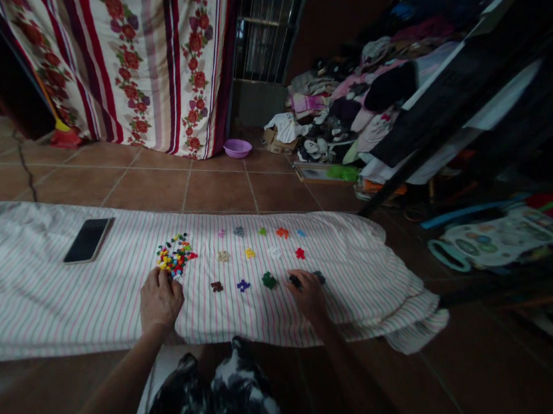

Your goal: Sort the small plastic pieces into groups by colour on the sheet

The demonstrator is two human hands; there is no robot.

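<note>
On a striped cloth lies a mixed heap of tiny coloured pieces, too small to name. My left hand is at the heap's near edge, its fingers curled down; whatever they hold is hidden. To the right, small single-colour piles form rows, among them grey, orange, yellow, red, brown, purple and dark green. My right hand reaches over a black pile, fingers drawn together at it. Another dark pile shows just beyond that hand.
A phone lies on the cloth at left. Behind are a floral curtain, a purple basin and a red broom on the tiled floor. Heaped clothes and a dark frame bar stand at right.
</note>
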